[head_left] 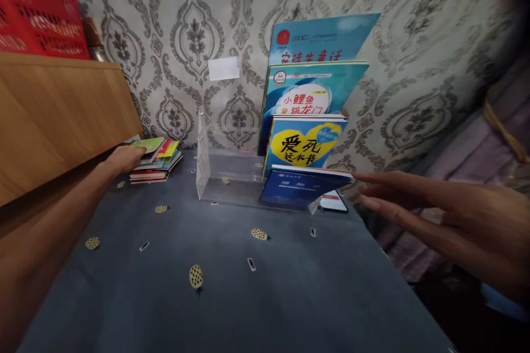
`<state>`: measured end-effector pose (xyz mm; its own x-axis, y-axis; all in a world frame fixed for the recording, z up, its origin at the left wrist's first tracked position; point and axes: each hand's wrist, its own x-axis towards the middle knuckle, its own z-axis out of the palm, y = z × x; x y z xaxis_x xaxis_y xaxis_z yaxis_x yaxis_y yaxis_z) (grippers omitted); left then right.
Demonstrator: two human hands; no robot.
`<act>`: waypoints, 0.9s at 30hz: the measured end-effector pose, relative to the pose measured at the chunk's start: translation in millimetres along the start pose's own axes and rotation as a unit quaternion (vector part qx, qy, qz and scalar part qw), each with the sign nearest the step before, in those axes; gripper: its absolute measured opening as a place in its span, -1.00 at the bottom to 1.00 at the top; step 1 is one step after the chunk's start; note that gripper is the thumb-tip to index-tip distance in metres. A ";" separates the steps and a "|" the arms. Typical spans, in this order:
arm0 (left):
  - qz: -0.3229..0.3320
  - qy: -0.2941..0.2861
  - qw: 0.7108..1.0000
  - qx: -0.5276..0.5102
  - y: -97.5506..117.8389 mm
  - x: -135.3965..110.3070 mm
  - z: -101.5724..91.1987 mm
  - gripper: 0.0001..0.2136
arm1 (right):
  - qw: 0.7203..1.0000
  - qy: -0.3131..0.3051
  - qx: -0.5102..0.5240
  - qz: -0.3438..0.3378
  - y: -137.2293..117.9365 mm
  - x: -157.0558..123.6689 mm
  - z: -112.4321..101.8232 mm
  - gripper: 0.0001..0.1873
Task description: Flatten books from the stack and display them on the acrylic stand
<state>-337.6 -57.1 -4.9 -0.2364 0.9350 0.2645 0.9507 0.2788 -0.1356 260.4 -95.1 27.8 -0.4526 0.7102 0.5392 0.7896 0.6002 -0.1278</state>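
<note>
On the dark blue-grey, pineapple-patterned tabletop (223,303) stands a clear plastic stepped rack (203,160). Four upright books show in the rack's right half, from front to back a dark-blue book (298,190), a blue book with a yellow heart (302,146), a teal picture book (345,80) and a tall blue book (323,33). A flat pile of thin multicoloured books (165,165) lies left of the rack; so far, four are racked and the pile is not. The left hand (125,158) rests there, fingers over a green cover (151,145); whether they grip cannot be told. The right hand (467,212), just right of the rack, has parted fingers holding nothing visible.
</note>
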 end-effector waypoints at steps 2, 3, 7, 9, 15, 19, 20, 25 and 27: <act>0.026 -0.026 0.997 0.074 0.0 -20.7 -1.2 -0.73 | 1.000 -0.001 0.005 -0.002 0.4 -0.5 -2.0 -0.52; 0.044 -0.024 0.994 0.095 0.5 -31.3 0.5 -0.66 | 1.000 -0.001 0.006 -0.001 0.5 -0.5 -2.8 -0.52; 0.074 -0.031 0.993 0.085 7.0 -63.5 22.1 -0.32 | 1.000 0.006 0.007 -0.002 -0.6 0.9 -2.8 -0.51; 0.069 -0.049 0.992 0.092 12.3 -70.9 34.8 -0.30 | 1.000 0.000 0.008 -0.006 -2.0 1.0 -2.1 -0.50; 0.084 0.002 0.990 0.116 26.6 -93.4 43.4 -0.40 | 1.000 -0.003 0.015 -0.021 -6.7 -3.6 -6.5 -0.46; 0.097 -0.023 0.989 0.107 45.1 -140.1 39.2 -0.40 | 0.999 -0.002 0.022 -0.041 -8.5 -6.3 -10.1 -0.49; 0.102 -0.032 0.990 0.089 51.6 -154.6 38.6 -0.40 | 0.999 -0.005 0.023 -0.047 -8.7 -6.5 -10.4 -0.49; 0.177 -0.138 0.969 -0.105 71.2 -200.3 36.6 -0.57 | 0.998 -0.017 0.020 -0.063 -10.2 -5.9 -7.7 -0.46; 0.171 -0.133 0.964 -0.156 65.2 -194.2 41.1 -0.53 | 0.998 -0.024 0.017 -0.062 -12.5 -5.4 -5.8 -0.46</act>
<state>-238.0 -211.5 -104.4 0.0969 0.9953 -0.0046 0.9865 -0.0954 0.1333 255.4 -108.5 31.3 -0.5667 0.6456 0.5120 0.7119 0.6965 -0.0902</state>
